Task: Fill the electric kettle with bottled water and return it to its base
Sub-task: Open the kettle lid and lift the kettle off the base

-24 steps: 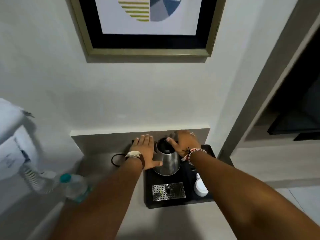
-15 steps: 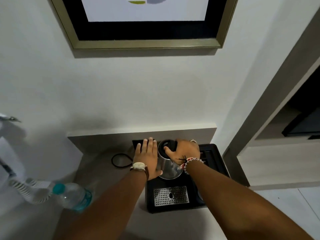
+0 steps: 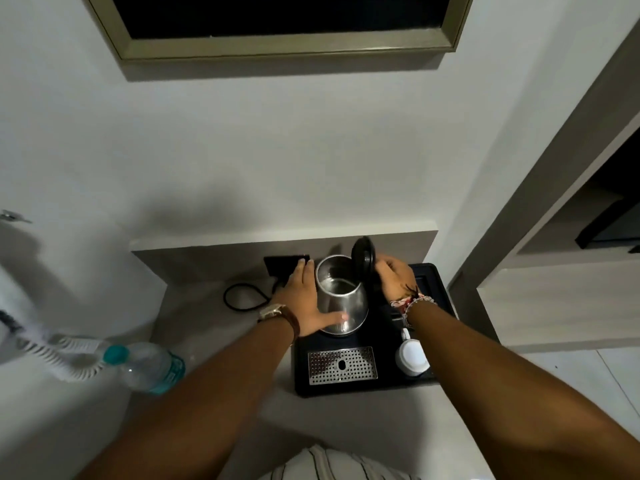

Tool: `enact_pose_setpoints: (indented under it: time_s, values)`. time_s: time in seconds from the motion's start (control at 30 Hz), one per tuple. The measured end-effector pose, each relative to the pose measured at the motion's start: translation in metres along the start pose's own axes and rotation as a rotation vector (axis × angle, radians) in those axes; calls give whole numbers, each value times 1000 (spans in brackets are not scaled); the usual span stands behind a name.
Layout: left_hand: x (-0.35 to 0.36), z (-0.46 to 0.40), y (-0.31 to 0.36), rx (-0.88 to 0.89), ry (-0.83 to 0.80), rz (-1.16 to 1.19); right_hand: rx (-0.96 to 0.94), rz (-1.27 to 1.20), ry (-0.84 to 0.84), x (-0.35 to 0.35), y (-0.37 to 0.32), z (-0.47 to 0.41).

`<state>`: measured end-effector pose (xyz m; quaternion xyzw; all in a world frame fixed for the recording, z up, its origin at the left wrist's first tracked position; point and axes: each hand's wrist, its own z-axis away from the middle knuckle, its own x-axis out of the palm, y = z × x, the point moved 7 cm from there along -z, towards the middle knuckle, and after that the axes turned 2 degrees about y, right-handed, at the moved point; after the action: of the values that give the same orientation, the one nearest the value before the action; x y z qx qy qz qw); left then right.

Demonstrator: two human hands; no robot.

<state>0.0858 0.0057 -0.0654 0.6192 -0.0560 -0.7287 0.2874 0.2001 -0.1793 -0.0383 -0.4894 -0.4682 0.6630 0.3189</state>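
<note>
- Head camera view: the left hand [image 3: 302, 299] lies spread and flat against the left side of the steel kettle [image 3: 341, 296], thumb across its lower front.
- Right hand [image 3: 394, 277], fingers curled, is at the raised black lid [image 3: 362, 258], which stands upright; whether it grips the lid I cannot tell.
- Kettle sits on a black tray [image 3: 363, 384] on the worktop [image 3: 214, 341].
- Water bottle [image 3: 145, 367] stands well to the left, capped.
- Both forearms reach forward.
</note>
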Motion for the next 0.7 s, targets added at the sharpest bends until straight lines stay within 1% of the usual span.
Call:
enact_pose_setpoints:
  time_s: [0.03, 0.07, 0.1, 0.2, 0.27, 0.47, 0.7]
  values:
    - [2, -1, 3, -22, 4, 166, 5, -33, 38, -1, 5, 1]
    - [5, -1, 6, -42, 15, 279, 9, -59, 72, -1, 9, 3]
    - [5, -1, 8, -54, 41, 331, 10, -83, 103, -1, 11, 3]
    - [0, -4, 12, -78, 149, 335, 32, -114, 128, 2, 9, 1]
    - [-6, -5, 14, -71, 186, 342, 41, -127, 135, 1, 9, 0]
    - [-35, 10, 18, -30, 227, 359, 20, -180, 183, -2, -11, 18]
    - [-69, 74, -2, 26, 242, 332, -42, -176, 204, 19, -46, 78]
